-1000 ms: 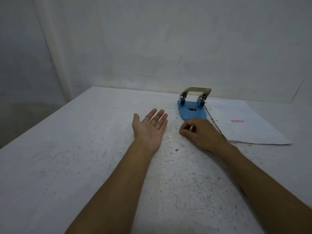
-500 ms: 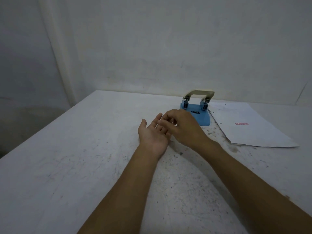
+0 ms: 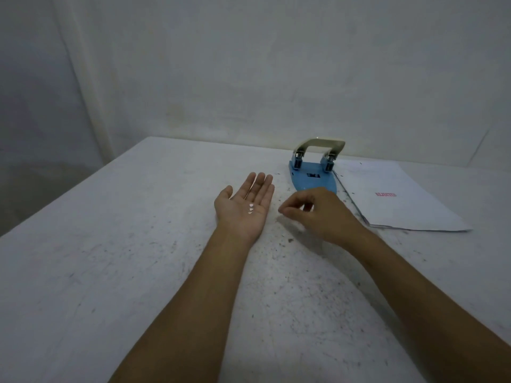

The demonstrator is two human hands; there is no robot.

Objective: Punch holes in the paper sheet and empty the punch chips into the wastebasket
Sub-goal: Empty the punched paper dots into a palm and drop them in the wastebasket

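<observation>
Left hand [image 3: 243,208] lying flat, palm up, cupping chips [image 3: 250,209] as tray; right hand [image 3: 315,210] hovering just right, fingertips pinching narrow, contents unclear, gathering more for wastebasket.

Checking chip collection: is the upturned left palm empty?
No, three small white paper chips lie on the open left hand.

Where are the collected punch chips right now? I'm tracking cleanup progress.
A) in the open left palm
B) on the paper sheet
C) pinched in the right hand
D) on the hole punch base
A: three small white punch chips lie on the upturned palm of the left hand.
</observation>
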